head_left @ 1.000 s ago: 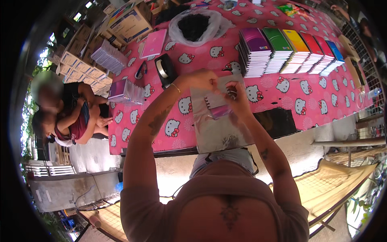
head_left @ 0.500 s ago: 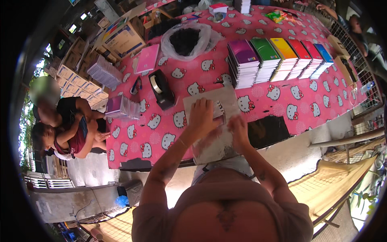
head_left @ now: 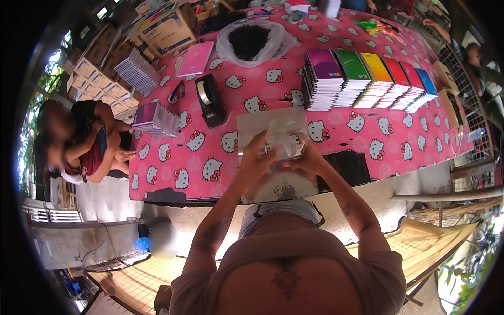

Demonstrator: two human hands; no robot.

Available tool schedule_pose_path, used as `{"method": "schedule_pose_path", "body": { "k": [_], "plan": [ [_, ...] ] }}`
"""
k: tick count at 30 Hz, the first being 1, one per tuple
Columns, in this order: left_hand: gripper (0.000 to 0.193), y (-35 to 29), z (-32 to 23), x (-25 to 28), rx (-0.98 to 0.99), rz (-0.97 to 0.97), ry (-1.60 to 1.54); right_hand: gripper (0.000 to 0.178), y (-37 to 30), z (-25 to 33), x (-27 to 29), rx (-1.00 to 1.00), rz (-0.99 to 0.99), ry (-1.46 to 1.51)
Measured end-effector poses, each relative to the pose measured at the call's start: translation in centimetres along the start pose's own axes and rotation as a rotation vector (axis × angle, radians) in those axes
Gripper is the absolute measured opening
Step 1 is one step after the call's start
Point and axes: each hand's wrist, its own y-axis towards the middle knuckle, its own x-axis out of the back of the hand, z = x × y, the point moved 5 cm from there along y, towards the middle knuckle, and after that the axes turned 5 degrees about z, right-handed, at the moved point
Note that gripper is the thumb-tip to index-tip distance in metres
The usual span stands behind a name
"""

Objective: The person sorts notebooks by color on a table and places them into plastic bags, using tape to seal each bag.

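In front of me a grey board (head_left: 252, 122) lies at the table's near edge. On it is a small spiral notebook (head_left: 286, 146) under shiny clear plastic, its cover mostly hidden by glare and my fingers. My left hand (head_left: 256, 160) is at the notebook's left side, fingers spread and slightly blurred. The fingers of my right hand (head_left: 308, 157) are bent around the notebook's right edge, with the thumb toward the near side. Left of the board stands a black tape dispenser (head_left: 211, 102).
Stacks of spiral notebooks (head_left: 325, 68) in several colours stand at the right. A plastic bag of black material (head_left: 249, 42), a pink notebook (head_left: 195, 59), wrapped notebooks (head_left: 155, 119) and cardboard boxes (head_left: 168, 34) sit farther off. A person holding a child (head_left: 97, 142) is at the left.
My left hand has come off the notebook's top toward its near left side, fingers spreading. My right hand has closed on the right edge. The view has shifted slightly.
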Motion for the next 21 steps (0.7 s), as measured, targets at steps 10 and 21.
{"method": "schedule_pose_path", "body": {
  "k": [10,21],
  "plan": [
    [0.028,3.7,10.9,18.6,0.2,-0.631,0.31,0.031,0.1,12.1,-1.2,0.264,-0.194,-0.655],
    [0.017,2.8,17.4,17.8,0.3,-0.568,-0.172,0.03,0.4,12.9,-5.1,0.149,-0.121,-0.997]
  ]
}}
